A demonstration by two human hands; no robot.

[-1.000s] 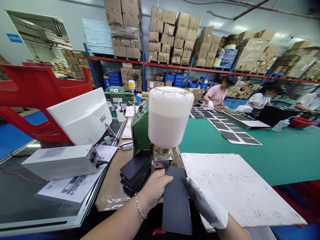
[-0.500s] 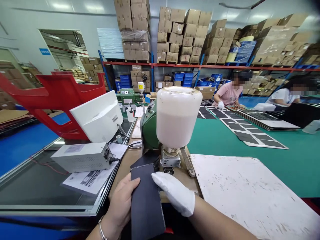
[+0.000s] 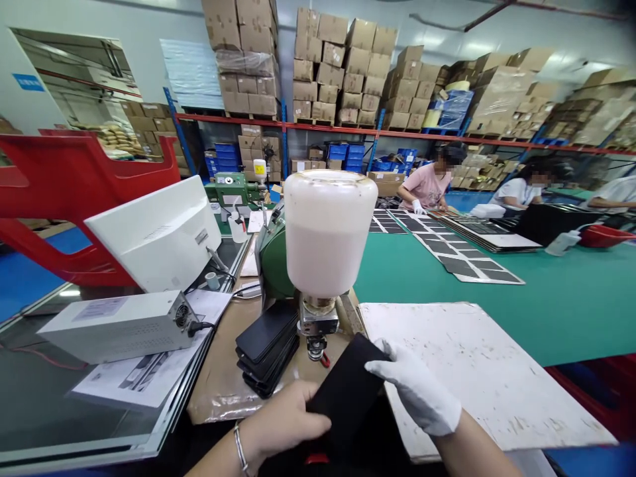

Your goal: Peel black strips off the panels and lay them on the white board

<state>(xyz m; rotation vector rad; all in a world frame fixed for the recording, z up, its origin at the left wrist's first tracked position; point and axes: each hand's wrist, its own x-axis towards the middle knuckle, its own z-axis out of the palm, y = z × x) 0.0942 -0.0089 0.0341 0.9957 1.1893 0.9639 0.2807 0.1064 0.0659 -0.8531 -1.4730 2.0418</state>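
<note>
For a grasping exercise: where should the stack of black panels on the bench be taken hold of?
Pinch the black panels across their long edges from the near side: they lie flat, slightly fanned, with those edges free.

Black panel (image 3: 345, 387) lower end lost in shadow; carton (image 3: 322, 56) labels unreadably small

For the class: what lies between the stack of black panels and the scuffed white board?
In the head view, the metal fitting under the milky white bottle lies between the stack of black panels and the scuffed white board.
</note>
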